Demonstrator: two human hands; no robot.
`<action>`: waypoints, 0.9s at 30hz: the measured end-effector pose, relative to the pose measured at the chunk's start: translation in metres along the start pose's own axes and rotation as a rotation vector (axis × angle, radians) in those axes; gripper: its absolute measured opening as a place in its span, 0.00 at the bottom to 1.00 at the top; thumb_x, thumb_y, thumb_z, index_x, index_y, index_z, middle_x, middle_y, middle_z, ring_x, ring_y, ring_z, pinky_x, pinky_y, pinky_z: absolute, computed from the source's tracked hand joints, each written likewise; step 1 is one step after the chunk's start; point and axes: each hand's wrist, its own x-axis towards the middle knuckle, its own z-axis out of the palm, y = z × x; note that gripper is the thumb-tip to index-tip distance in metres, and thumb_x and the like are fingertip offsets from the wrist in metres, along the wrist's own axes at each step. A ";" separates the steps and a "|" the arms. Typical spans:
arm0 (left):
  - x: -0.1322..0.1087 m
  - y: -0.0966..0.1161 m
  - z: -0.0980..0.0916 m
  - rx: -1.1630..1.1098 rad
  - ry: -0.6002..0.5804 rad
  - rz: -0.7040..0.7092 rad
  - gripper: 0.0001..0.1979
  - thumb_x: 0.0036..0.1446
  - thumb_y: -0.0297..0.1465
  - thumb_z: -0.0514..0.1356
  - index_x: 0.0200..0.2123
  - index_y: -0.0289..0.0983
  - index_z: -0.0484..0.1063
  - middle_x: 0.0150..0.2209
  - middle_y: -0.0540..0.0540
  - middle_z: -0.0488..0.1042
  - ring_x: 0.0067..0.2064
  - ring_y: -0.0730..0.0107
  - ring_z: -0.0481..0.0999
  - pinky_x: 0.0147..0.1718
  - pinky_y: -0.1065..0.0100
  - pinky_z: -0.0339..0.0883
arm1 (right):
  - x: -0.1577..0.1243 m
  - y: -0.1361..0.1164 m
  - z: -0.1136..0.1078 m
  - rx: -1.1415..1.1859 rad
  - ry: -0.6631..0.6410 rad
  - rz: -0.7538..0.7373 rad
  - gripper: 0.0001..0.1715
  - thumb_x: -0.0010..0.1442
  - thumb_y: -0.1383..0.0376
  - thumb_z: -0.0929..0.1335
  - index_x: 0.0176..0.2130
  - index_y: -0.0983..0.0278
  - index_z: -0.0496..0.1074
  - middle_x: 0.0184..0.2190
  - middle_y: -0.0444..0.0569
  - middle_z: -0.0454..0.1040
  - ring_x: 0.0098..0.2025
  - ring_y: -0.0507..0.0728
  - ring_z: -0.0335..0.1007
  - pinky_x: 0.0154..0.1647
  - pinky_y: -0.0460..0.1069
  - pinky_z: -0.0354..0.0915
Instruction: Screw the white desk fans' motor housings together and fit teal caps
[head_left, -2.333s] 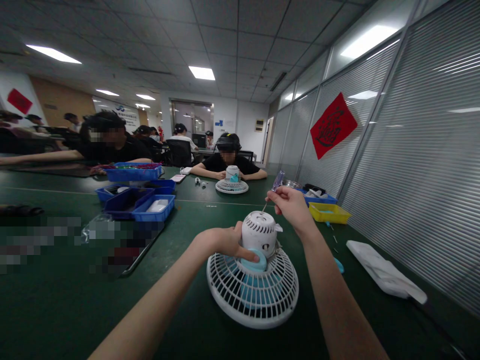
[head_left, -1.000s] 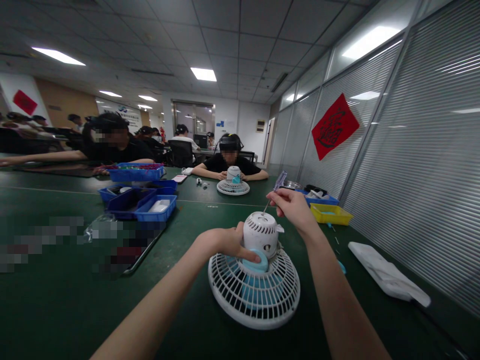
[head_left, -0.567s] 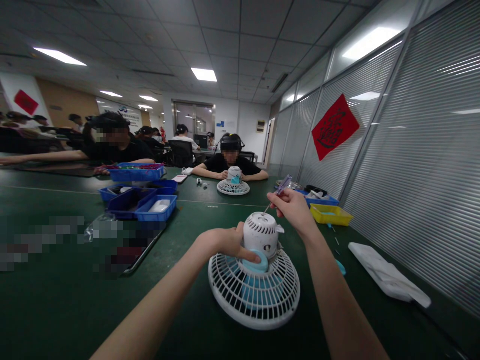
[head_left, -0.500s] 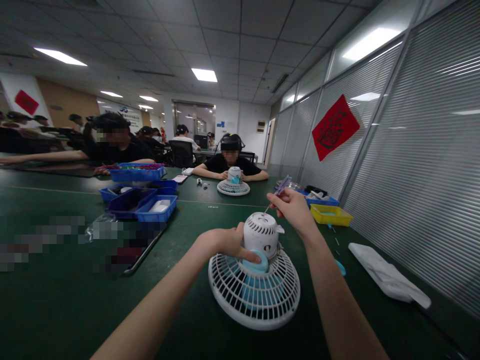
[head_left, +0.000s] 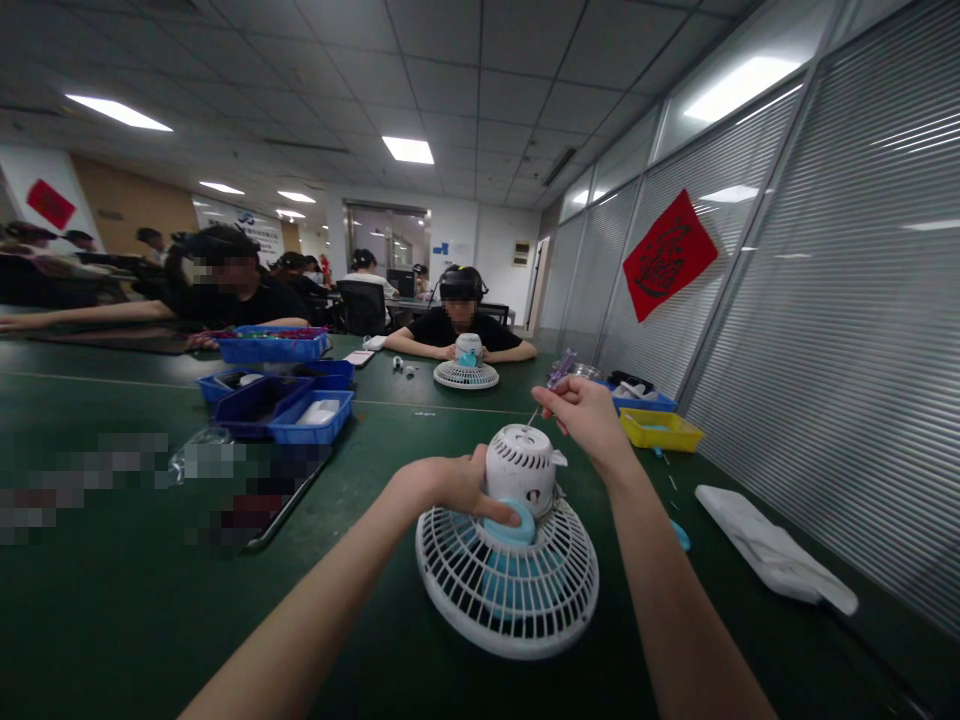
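A small white fan (head_left: 517,600) lies grille down on the table, its motor housing (head_left: 523,462) pointing up. My left hand (head_left: 465,490) is closed around the housing's left side, with the thumb on a light blue ring-shaped part (head_left: 514,524) above the grille. Over the top of the housing, my right hand (head_left: 577,415) pinches a screwdriver (head_left: 561,368) with a clear purplish handle. The screwdriver slants down, its tip at the top face of the housing. Whether the tip sits in a screw is too small to tell.
Blue bins (head_left: 311,418) with parts stand at the left, near a phone-like dark slab (head_left: 289,500). On the right are a yellow tray (head_left: 660,430), a white stand-like part (head_left: 772,545) and small loose pieces. Opposite, a person (head_left: 459,320) handles another fan (head_left: 466,374).
The screwdriver's handle has shifted slightly in my right fingers. Both hands and the fan stay in nearly the same place.
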 end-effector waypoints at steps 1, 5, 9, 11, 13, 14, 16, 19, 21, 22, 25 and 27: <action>0.000 0.000 0.000 -0.001 -0.003 -0.003 0.55 0.39 0.56 0.59 0.63 0.37 0.37 0.63 0.36 0.50 0.58 0.43 0.59 0.54 0.49 0.56 | 0.000 0.000 0.000 0.000 0.001 0.001 0.17 0.45 0.56 0.71 0.22 0.66 0.64 0.15 0.44 0.69 0.13 0.45 0.53 0.13 0.42 0.48; -0.001 0.000 -0.001 -0.008 -0.004 -0.007 0.56 0.39 0.55 0.60 0.63 0.37 0.36 0.62 0.36 0.51 0.58 0.43 0.59 0.54 0.49 0.57 | 0.000 -0.001 -0.001 0.025 -0.007 0.005 0.17 0.45 0.56 0.71 0.22 0.66 0.65 0.15 0.44 0.69 0.13 0.45 0.53 0.13 0.42 0.50; 0.001 -0.001 -0.001 -0.004 -0.009 -0.008 0.55 0.39 0.56 0.59 0.63 0.38 0.37 0.63 0.36 0.50 0.58 0.43 0.59 0.54 0.49 0.57 | 0.000 -0.001 -0.001 0.005 -0.017 -0.025 0.17 0.46 0.55 0.70 0.23 0.67 0.67 0.15 0.44 0.68 0.13 0.46 0.54 0.13 0.42 0.51; 0.002 -0.001 -0.001 0.004 -0.004 -0.008 0.55 0.39 0.56 0.59 0.63 0.39 0.36 0.63 0.36 0.49 0.58 0.42 0.59 0.54 0.49 0.57 | 0.000 0.000 -0.001 -0.021 -0.016 -0.041 0.17 0.47 0.55 0.69 0.24 0.67 0.69 0.16 0.44 0.68 0.13 0.46 0.54 0.13 0.43 0.52; 0.003 -0.001 -0.001 0.005 -0.003 -0.006 0.57 0.38 0.57 0.59 0.63 0.38 0.34 0.63 0.36 0.50 0.58 0.42 0.59 0.54 0.49 0.57 | -0.001 0.000 0.000 -0.036 -0.011 -0.051 0.17 0.48 0.54 0.69 0.25 0.67 0.69 0.16 0.45 0.69 0.13 0.46 0.55 0.14 0.43 0.52; 0.003 -0.001 -0.001 0.005 -0.002 -0.005 0.57 0.38 0.57 0.59 0.63 0.37 0.34 0.63 0.36 0.50 0.58 0.43 0.59 0.55 0.50 0.57 | -0.001 0.000 0.000 -0.042 -0.008 -0.053 0.17 0.48 0.54 0.68 0.25 0.67 0.69 0.17 0.45 0.69 0.14 0.47 0.56 0.14 0.43 0.52; 0.002 -0.001 0.000 0.006 -0.001 -0.003 0.57 0.38 0.56 0.59 0.63 0.36 0.34 0.62 0.35 0.50 0.58 0.43 0.59 0.55 0.51 0.57 | -0.002 -0.001 0.000 -0.069 0.004 -0.067 0.17 0.49 0.54 0.68 0.25 0.67 0.69 0.18 0.46 0.70 0.14 0.48 0.58 0.14 0.43 0.53; 0.001 0.000 0.000 0.014 0.010 0.007 0.56 0.39 0.55 0.59 0.63 0.36 0.36 0.62 0.35 0.52 0.58 0.44 0.60 0.54 0.51 0.57 | -0.002 -0.002 0.000 -0.157 0.032 -0.098 0.15 0.50 0.56 0.67 0.24 0.66 0.68 0.19 0.47 0.72 0.17 0.50 0.62 0.15 0.44 0.53; 0.001 0.000 0.001 0.016 0.012 0.009 0.55 0.39 0.55 0.59 0.63 0.35 0.36 0.62 0.34 0.52 0.58 0.43 0.60 0.54 0.51 0.57 | -0.003 -0.003 0.000 -0.200 0.034 -0.107 0.15 0.51 0.56 0.67 0.24 0.66 0.68 0.20 0.48 0.72 0.18 0.50 0.63 0.16 0.44 0.54; 0.001 0.000 0.001 0.016 0.013 0.009 0.55 0.39 0.56 0.59 0.63 0.36 0.36 0.62 0.34 0.52 0.58 0.43 0.60 0.54 0.51 0.58 | -0.003 -0.003 -0.001 -0.208 0.030 -0.108 0.15 0.51 0.56 0.67 0.25 0.66 0.68 0.20 0.48 0.72 0.18 0.51 0.64 0.17 0.44 0.54; 0.002 -0.001 0.001 0.012 0.015 0.013 0.56 0.39 0.56 0.59 0.63 0.36 0.36 0.62 0.34 0.51 0.58 0.43 0.60 0.54 0.51 0.58 | -0.004 -0.004 -0.001 -0.214 0.012 -0.114 0.15 0.52 0.56 0.67 0.25 0.66 0.68 0.20 0.47 0.72 0.18 0.51 0.64 0.17 0.44 0.54; 0.002 -0.001 0.001 0.014 0.020 0.013 0.57 0.38 0.57 0.59 0.63 0.36 0.36 0.62 0.34 0.51 0.58 0.43 0.60 0.54 0.51 0.58 | -0.006 -0.005 -0.001 -0.208 0.002 -0.117 0.14 0.52 0.56 0.66 0.25 0.65 0.67 0.20 0.47 0.72 0.18 0.51 0.64 0.17 0.44 0.54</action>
